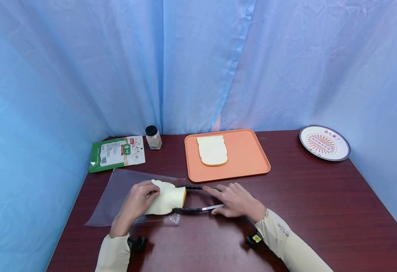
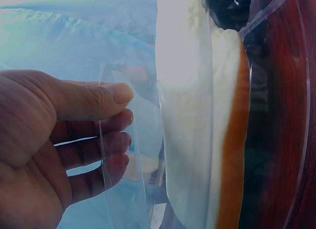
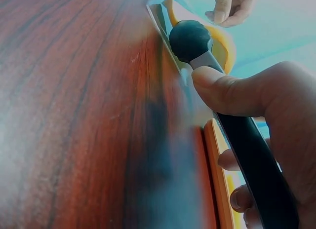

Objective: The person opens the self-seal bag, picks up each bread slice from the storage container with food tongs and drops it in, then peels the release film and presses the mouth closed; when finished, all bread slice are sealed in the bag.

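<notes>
A clear plastic bag [image 1: 108, 200] lies at the left front of the table, with a white slice of bread [image 1: 166, 197] in its right part. My left hand [image 1: 138, 200] pinches the bag's thin film between thumb and fingers, beside the bread, as the left wrist view shows. My right hand [image 1: 234, 201] holds black-tipped tongs [image 1: 190, 210], thumb on one arm and fingers on the other. The tong tips lie along the two sides of the slice, whose brown crust [image 2: 232, 155] shows through the film. The right wrist view shows the thumb pressing on one tong arm [image 3: 247, 150].
Behind the hands, an orange tray [image 1: 244, 158] bears another bread slice [image 1: 213, 151]. A green-and-white packet [image 1: 117, 153] and a black-capped jar [image 1: 153, 138] stand at back left. A patterned plate [image 1: 325, 143] sits at far right. Blue curtains [image 1: 198, 68] surround the table.
</notes>
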`<action>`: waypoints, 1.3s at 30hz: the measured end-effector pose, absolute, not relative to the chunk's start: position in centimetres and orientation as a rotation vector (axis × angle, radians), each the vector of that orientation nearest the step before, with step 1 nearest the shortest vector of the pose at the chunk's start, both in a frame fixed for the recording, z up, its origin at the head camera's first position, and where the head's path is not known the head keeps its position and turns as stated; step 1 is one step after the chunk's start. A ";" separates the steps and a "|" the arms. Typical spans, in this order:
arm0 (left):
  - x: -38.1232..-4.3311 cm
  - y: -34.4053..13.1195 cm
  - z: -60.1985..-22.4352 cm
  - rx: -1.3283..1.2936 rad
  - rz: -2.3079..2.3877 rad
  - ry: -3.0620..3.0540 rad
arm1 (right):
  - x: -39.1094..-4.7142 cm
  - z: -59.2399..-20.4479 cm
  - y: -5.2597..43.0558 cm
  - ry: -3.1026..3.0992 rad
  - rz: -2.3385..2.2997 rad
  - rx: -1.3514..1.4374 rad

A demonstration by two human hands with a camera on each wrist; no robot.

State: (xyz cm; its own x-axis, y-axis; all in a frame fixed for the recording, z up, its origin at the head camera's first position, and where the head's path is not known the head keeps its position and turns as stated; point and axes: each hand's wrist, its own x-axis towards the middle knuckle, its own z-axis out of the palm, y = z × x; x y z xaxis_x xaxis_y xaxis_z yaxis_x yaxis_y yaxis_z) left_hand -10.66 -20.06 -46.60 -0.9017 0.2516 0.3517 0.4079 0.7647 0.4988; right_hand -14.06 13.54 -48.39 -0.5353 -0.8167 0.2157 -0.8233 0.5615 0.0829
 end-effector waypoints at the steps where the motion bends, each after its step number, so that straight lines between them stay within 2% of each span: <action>1: -10.6 -20.0 -46.6 -0.514 -0.853 -2.698 | -14.1 -48.4 13.5 -2.568 0.041 1.371; 39: -10.6 -19.7 -46.5 -0.516 -0.855 -2.676 | -14.3 -48.8 11.8 -2.498 0.076 1.385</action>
State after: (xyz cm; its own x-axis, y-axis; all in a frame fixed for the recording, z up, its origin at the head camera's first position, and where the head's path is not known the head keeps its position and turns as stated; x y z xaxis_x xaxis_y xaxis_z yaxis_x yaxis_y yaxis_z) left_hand -10.60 -19.69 -46.49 -0.8957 0.2471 0.3696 0.4157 0.7606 0.4988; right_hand -14.29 11.83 -48.83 -0.4994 -0.8230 0.2707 -0.8380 0.5382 0.0904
